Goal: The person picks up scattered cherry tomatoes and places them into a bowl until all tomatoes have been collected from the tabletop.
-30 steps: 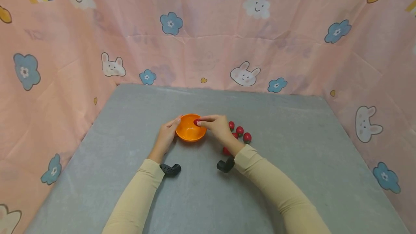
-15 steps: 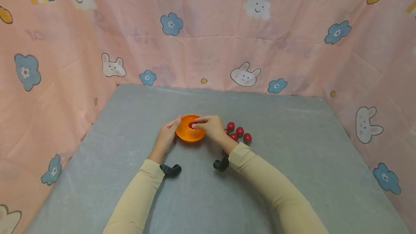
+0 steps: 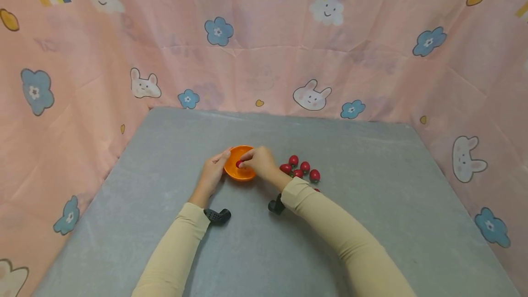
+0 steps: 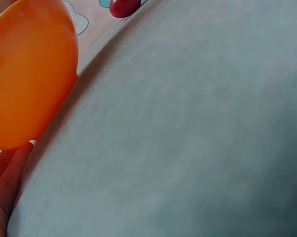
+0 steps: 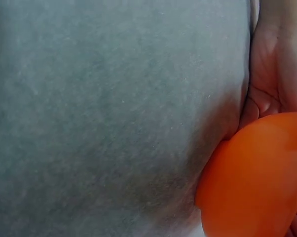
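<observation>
An orange bowl stands on the grey table, and my left hand grips its left side with the thumb at the rim. Over the inside of the bowl, my right hand pinches a red cherry tomato between thumb and fingertips. The left wrist view shows the outer wall of the bowl with fingers curved against it. In the right wrist view the bowl and the left palm appear at the right; the right fingers are out of frame.
Several red cherry tomatoes lie to the right of the bowl, near my right forearm, with one partly hidden behind the sleeve. Grey cloth covers the table. A pink patterned curtain closes off the back and sides.
My right hand has moved left and slightly down with the cherry tomato, from the bowl's right rim to over its middle. The left hand stays at the bowl.
</observation>
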Action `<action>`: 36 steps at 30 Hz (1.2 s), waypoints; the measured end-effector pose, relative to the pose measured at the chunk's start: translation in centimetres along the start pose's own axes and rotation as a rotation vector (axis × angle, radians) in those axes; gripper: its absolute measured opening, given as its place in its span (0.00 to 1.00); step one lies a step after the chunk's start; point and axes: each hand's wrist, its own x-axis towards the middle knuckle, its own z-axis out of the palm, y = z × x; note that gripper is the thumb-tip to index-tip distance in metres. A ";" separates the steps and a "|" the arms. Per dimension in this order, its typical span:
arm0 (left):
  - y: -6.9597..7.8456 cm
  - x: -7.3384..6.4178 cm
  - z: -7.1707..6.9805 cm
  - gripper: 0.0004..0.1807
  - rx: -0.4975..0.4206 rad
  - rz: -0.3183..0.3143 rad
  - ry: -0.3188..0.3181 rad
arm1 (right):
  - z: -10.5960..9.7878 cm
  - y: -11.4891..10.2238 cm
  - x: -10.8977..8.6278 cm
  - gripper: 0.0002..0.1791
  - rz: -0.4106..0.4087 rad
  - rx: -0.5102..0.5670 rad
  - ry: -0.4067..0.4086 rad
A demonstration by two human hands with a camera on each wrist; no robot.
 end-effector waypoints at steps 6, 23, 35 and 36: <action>-0.1 0.1 0.1 0.28 0.009 0.016 0.017 | 0.2 -0.4 0.2 0.10 -0.063 -0.094 -0.036; -0.3 0.1 0.2 0.28 0.005 0.037 0.028 | 1.3 -0.8 0.2 0.09 -0.088 -0.174 -0.092; -0.4 0.0 0.2 0.29 0.010 0.019 0.029 | 1.3 -0.8 0.0 0.09 -0.109 -0.195 -0.102; -0.4 0.1 0.1 0.29 0.009 0.019 0.031 | 1.3 -0.8 0.0 0.09 -0.114 -0.202 -0.103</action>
